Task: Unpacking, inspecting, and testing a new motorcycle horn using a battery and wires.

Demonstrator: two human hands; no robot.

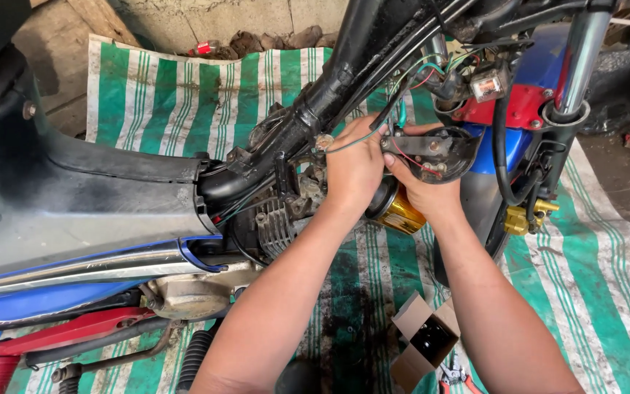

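Head view: both forearms reaching up from lower frame, converging beneath black motorcycle frame tube (pixel 344 73). Left hand (pixel 354 169) curling fingers closed on thin wires (pixel 351 142) near engine (pixel 275 226). Right hand (pixel 421 191) gripping round black horn (pixel 442 152), thumb pressing on bracket. Gold cylinder (pixel 400 211) sitting just below both hands. Open cardboard box (pixel 424 339) lying on green-striped tarp (pixel 162 95).
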